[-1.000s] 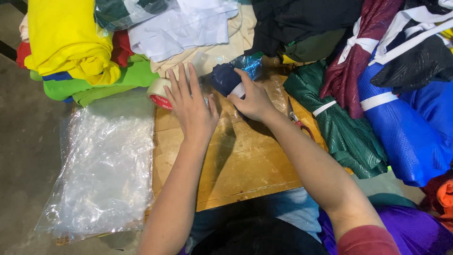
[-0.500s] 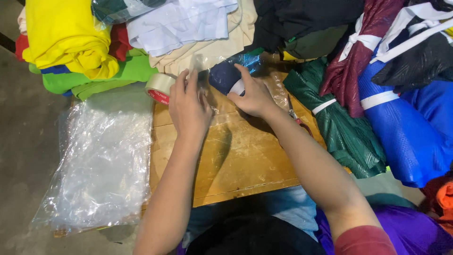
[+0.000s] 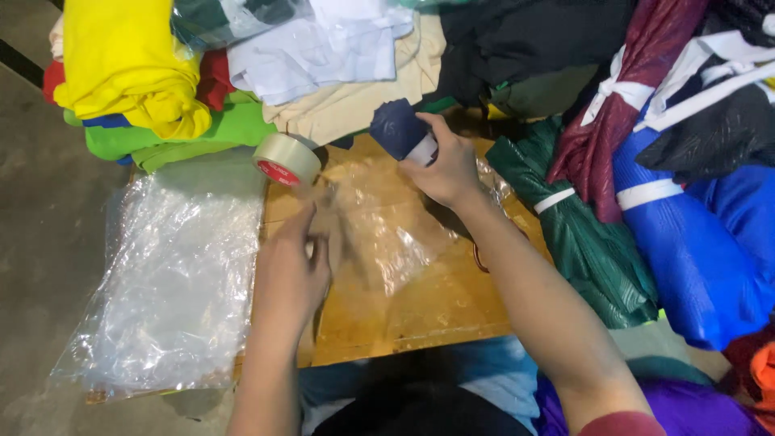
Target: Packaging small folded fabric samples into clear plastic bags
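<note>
Wooden and worn, the brown tabletop (image 3: 420, 315) fills the middle of the head view, ringed by cloth: a folded yellow garment (image 3: 125, 60) at the upper left over a green one (image 3: 194, 133), white and beige fabric at the top centre, a dark green bundle with a white band (image 3: 581, 218) and a shiny blue bundle (image 3: 694, 258) at the right. A stack of clear plastic bags (image 3: 169, 282) lies at the left, overhanging the tabletop's edge. A roll of clear packing tape with a red core (image 3: 286, 159) stands just above centre-left.

The right hand (image 3: 448, 165), upper centre, is clenched around a tightly rolled dark navy cloth with a white label (image 3: 401, 129), lifted above the tabletop. The left hand (image 3: 295, 270), lower centre-left, is blurred; it appears to pinch the edge of a single clear plastic bag (image 3: 387, 230) that spreads between the two hands, though the exact grip cannot be told.

Judging from this, the bag's mouth wants holding wide and steady with the left hand, so the roll can go in end-first. Keeping the roll squeezed tight would stop it unfurling and snagging the thin film.
</note>
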